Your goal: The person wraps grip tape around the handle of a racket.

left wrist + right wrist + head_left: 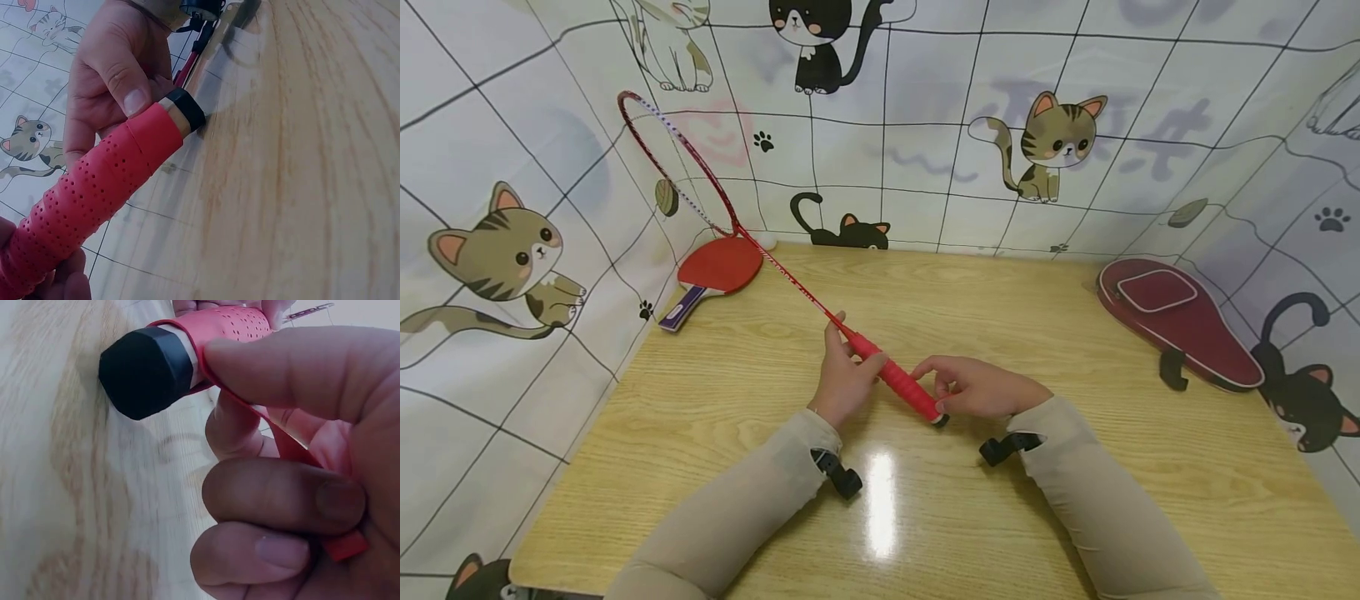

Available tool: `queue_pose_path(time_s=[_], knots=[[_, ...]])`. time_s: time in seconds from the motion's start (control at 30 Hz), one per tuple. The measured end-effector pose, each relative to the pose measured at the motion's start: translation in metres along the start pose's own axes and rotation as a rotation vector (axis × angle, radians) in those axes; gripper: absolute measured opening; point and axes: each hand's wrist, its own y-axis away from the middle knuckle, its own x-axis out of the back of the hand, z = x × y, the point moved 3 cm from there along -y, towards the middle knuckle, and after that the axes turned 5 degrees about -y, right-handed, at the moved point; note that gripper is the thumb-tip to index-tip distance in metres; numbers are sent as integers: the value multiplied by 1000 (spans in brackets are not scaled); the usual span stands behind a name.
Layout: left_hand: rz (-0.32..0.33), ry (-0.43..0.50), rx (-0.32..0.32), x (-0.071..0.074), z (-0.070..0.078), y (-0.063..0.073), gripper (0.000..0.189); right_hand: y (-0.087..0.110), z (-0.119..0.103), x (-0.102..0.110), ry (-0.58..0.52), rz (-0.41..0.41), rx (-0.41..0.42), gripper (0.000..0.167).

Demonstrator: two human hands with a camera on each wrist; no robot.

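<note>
A red badminton racket [793,282] slants across the table, its head up at the far left and its handle toward me. Perforated red grip tape [94,181] is wrapped around the handle, leaving a pale band beside the black butt cap [147,372]. My left hand [846,382] holds the upper handle between thumb and fingers. Near the butt, my right hand [981,387] pinches the tape. In the right wrist view, a loose strip of tape [290,444] runs from the handle into the palm, its end poking out beneath the curled fingers.
A red table tennis paddle [721,265] lies at the back left, with a white ball [767,240] partly hidden behind it. At the right back lies a dark red paddle case [1176,321]. Cat-patterned cloth [925,150] walls in the wooden table [737,400].
</note>
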Motion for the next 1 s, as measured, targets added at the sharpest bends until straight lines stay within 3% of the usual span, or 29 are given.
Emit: queue_pose_path(time_s=[0.33,0.67,1.0], knots=[[-2,36,26,0,-1,-2,94,-1,1,-2,-85,-7,-28,63],[-9,-44,-4,1,0,2,99,-1,0,-3,-108,-10,-53,64],[-17,-7,13,-2,-1,0,97,0,2,-2,-103,-35,-43,64]])
